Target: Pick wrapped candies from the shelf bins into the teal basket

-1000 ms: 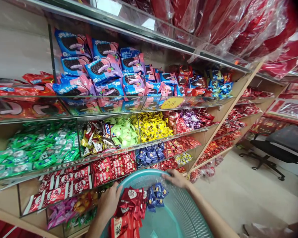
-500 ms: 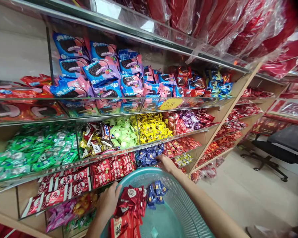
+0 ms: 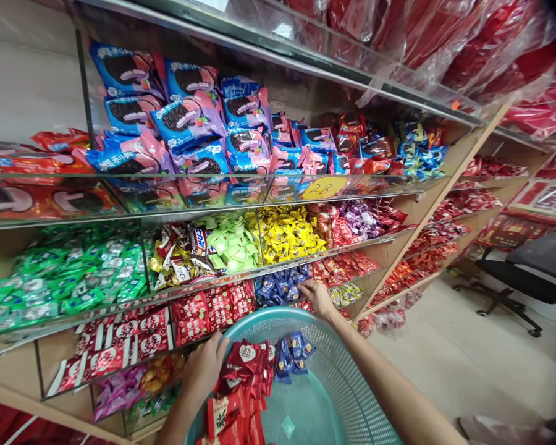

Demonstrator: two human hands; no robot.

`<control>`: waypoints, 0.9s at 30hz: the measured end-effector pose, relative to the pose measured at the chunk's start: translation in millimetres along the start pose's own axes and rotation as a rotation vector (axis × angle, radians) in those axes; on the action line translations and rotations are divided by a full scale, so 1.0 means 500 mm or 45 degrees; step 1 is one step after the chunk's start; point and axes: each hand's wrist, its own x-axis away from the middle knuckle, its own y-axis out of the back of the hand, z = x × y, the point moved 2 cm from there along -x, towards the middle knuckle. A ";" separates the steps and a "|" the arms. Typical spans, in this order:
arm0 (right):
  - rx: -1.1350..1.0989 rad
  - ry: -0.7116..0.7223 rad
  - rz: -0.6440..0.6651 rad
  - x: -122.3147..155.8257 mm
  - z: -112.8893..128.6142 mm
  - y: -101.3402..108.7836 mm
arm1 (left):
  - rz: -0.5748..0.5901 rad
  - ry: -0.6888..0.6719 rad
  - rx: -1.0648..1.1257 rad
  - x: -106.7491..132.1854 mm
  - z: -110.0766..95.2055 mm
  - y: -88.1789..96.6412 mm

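My left hand (image 3: 204,363) is closed over the left rim of a teal plastic basket (image 3: 324,408). Red packets (image 3: 234,411) and small blue-wrapped candies (image 3: 293,355) lie inside it. My right hand (image 3: 315,295) reaches across the basket to a shelf compartment of blue-wrapped candies (image 3: 282,285). Its fingers are bent together at the right edge of that pile; whatever is between them is too small to make out. Red packets (image 3: 213,309) fill the compartment just left of the blue candies.
Above, glass-fronted shelves hold blue cookie packs (image 3: 189,123), green-wrapped sweets (image 3: 74,272) and yellow sweets (image 3: 290,235). Red bags in clear plastic (image 3: 398,37) hang over the top right. A wooden divider (image 3: 426,213) and a black office chair (image 3: 519,278) stand to the right.
My right hand has shifted slightly right and up, from among the blue candies to their right edge. The view has moved a little; my left hand stays on the basket rim.
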 end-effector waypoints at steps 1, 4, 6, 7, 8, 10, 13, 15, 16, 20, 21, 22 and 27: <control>-0.059 -0.025 -0.017 0.000 0.001 0.003 | -0.001 -0.004 -0.006 0.000 0.000 0.000; -0.256 -0.109 -0.060 0.003 0.006 0.009 | -0.011 -0.010 -0.003 0.000 0.002 -0.001; -0.399 -0.170 -0.089 0.007 0.010 0.012 | -0.009 -0.013 0.010 0.000 0.003 -0.002; -0.466 -0.197 -0.102 0.011 0.013 0.013 | -0.006 -0.013 0.015 0.000 0.003 -0.002; -0.518 -0.219 -0.113 0.016 0.017 0.013 | -0.004 -0.012 0.018 0.000 0.003 -0.002; -0.661 -0.271 -0.132 0.031 0.030 0.012 | -0.004 -0.008 0.015 0.001 0.003 -0.001; -0.981 -0.361 -0.140 0.061 0.062 0.006 | -0.007 -0.010 0.021 0.002 0.001 0.000; -1.086 -0.349 -0.121 0.083 0.094 0.005 | -0.010 -0.013 0.025 0.003 0.001 0.001; -1.042 -0.284 -0.109 0.093 0.112 0.007 | -0.008 -0.013 0.026 0.003 0.000 0.002; -0.446 0.273 -0.065 0.129 0.183 0.024 | 0.003 -0.003 0.033 0.001 0.001 0.002; -0.284 0.418 -0.044 0.139 0.196 0.028 | 0.003 -0.001 0.034 0.000 0.001 0.002; -0.154 0.538 -0.020 0.148 0.205 0.030 | 0.001 0.001 0.034 -0.001 0.001 0.001; 0.091 0.745 0.038 0.178 0.207 0.032 | -0.013 -0.002 0.044 -0.001 0.002 -0.001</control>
